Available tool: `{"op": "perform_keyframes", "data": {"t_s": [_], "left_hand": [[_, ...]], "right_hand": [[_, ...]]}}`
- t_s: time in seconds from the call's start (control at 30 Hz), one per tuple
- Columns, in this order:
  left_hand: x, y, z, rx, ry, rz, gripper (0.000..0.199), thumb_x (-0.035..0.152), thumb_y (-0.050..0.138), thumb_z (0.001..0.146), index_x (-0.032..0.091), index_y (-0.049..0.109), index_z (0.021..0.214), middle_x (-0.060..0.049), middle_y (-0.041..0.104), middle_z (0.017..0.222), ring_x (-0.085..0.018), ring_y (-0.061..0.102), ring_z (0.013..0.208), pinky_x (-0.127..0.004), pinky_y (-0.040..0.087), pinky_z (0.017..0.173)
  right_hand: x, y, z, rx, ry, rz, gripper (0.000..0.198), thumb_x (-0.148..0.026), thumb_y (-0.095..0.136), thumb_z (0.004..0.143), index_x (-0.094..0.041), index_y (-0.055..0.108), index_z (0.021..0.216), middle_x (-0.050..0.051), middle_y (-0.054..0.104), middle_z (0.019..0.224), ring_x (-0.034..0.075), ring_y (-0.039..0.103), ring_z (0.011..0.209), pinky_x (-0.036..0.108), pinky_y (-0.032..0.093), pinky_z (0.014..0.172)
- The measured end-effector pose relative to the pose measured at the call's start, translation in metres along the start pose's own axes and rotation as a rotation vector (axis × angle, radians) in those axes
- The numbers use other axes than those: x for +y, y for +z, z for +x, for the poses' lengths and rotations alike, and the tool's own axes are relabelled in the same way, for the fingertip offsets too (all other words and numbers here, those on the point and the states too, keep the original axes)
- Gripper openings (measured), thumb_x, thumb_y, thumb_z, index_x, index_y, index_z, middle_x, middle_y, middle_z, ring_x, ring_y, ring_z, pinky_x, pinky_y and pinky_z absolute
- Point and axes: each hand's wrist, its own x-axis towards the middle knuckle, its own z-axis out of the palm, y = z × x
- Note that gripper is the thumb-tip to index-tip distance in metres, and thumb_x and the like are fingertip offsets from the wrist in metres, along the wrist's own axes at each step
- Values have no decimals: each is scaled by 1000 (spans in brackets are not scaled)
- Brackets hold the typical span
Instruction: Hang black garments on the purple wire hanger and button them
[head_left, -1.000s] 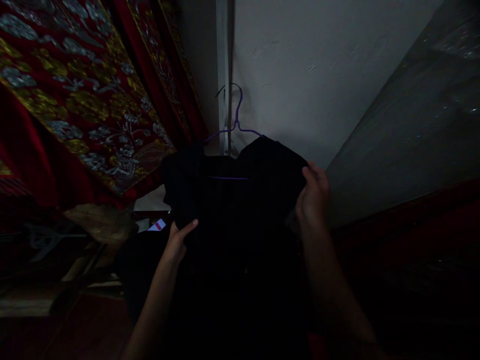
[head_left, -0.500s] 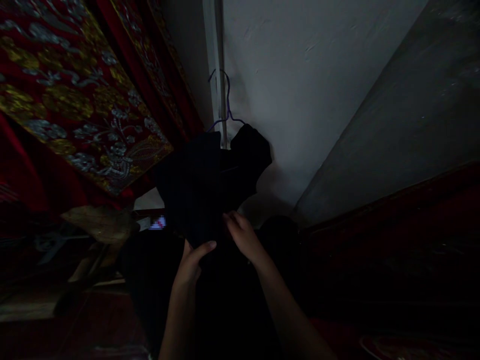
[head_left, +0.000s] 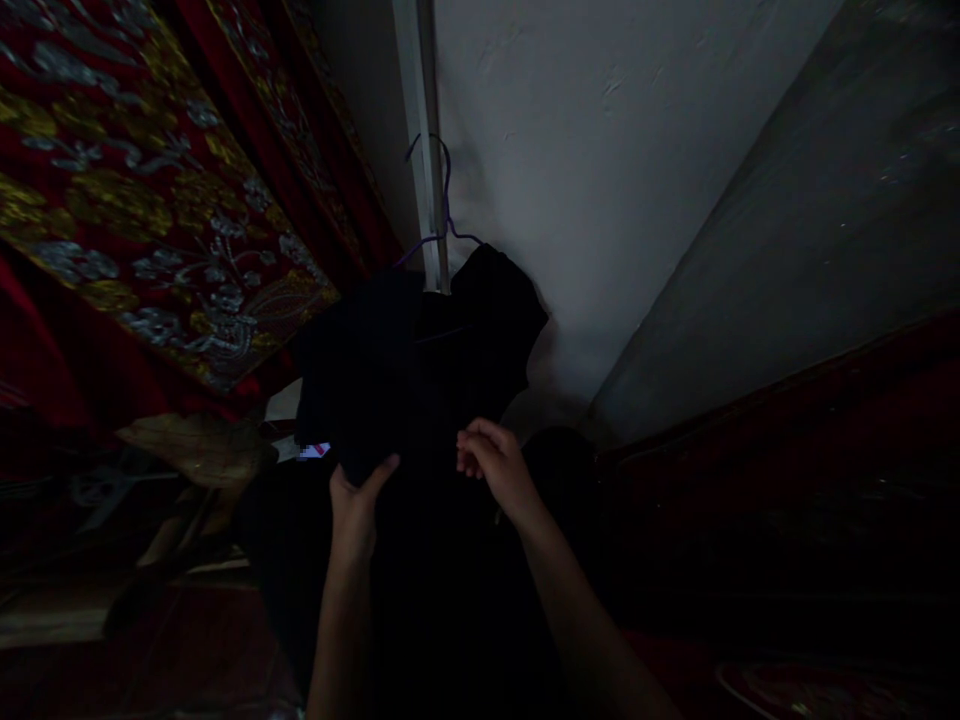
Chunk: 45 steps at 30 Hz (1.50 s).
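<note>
Seen from the head camera, a person works in dim light on a dark shirt that hangs from a thin purple hanger against a pale wall. The hook of the hanger stands across an upright strip on the wall; what bears its weight cannot be made out. The shirt is directly ahead of both hands, its shoulders and open neck farther off, its lower part lost in shadow. The left hand is clamped on the near left edge of the cloth, thumb lying on top and fingers tucked behind. The right hand, fingers curled together, is in front of the shirt, to the right of the left hand and well apart from it; whether it pinches the fabric cannot be told. The hanger's lower bar shows as a faint line inside the neck.

To the left of the shirt, a red drape is covered in gold and silver embroidery. Below it is a pale brown, rounded object, with a log-like piece lower down at left. A small bright rectangle, partly blurred out, shows just beside the shirt's left edge, near the left hand.
</note>
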Motion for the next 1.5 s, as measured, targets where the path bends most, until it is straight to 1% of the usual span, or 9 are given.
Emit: {"op": "perform_keyframes", "data": {"t_s": [0.13, 0.3, 0.5, 0.9, 1.03, 1.1, 1.23, 1.33, 1.5], "left_hand": [[-10, 9, 8, 224, 423, 217, 68, 32, 85, 72, 26, 53, 132, -11, 51, 145, -29, 50, 136, -41, 42, 113], [-29, 45, -12, -256, 443, 314, 33, 29, 74, 82, 22, 66, 113, -8, 69, 112, -26, 64, 110, -35, 48, 99], [-37, 70, -15, -262, 531, 252, 14, 29, 58, 93, 18, 62, 85, 0, 64, 76, -15, 62, 73, -25, 47, 70], [-67, 64, 18, -337, 649, 496, 20, 28, 60, 94, 17, 62, 78, 0, 64, 70, -15, 63, 67, -24, 45, 64], [-19, 70, 39, -370, 719, 471, 11, 27, 67, 91, 18, 69, 87, -4, 72, 86, -18, 69, 84, -28, 51, 78], [24, 77, 45, -354, 843, 395, 16, 28, 65, 94, 19, 72, 105, -7, 74, 105, -20, 68, 101, -32, 51, 92], [118, 100, 51, -249, 1138, 282, 39, 27, 55, 101, 21, 59, 139, -5, 74, 106, -15, 69, 91, -31, 52, 90], [162, 116, 54, -418, 1244, 450, 22, 26, 56, 100, 17, 73, 112, -6, 76, 99, -17, 70, 90, -27, 52, 85], [179, 123, 55, -508, 1269, 674, 19, 21, 55, 98, 16, 73, 94, -5, 76, 88, -17, 70, 81, -26, 50, 77]], "right_hand": [[-4, -5, 1, -3, 103, 64, 26, -43, 68, 72, -20, 60, 63, -1, 58, 48, 10, 47, 42, 22, 30, 43], [-5, 7, -4, -72, 159, 144, 26, -42, 74, 67, -16, 67, 66, -1, 60, 48, 7, 44, 38, 20, 25, 40], [-13, 11, 10, 8, 143, 355, 25, -36, 78, 60, -12, 71, 63, -4, 50, 41, 4, 34, 35, 20, 17, 38], [-173, 9, 100, 79, -51, 489, 24, -10, 55, 86, -11, 61, 63, -7, 43, 45, 1, 26, 38, 17, 16, 36], [-169, 14, 83, 52, -185, 331, 19, -17, 60, 86, -12, 66, 70, -7, 45, 43, 3, 32, 37, 18, 19, 37], [-164, 15, 73, 46, -233, 264, 16, -20, 62, 85, -13, 66, 72, -7, 47, 43, 4, 35, 37, 18, 22, 37], [-160, 15, 62, 24, -278, 158, 17, -26, 63, 83, -15, 64, 70, -6, 51, 44, 5, 39, 36, 18, 26, 37], [-159, 12, 61, 35, -365, 104, 17, -25, 63, 83, -16, 61, 68, -6, 50, 44, 5, 38, 36, 17, 26, 37], [-153, 2, 66, 80, -418, 60, 19, -22, 63, 81, -18, 58, 63, -7, 46, 42, 4, 36, 35, 18, 22, 37]]}}
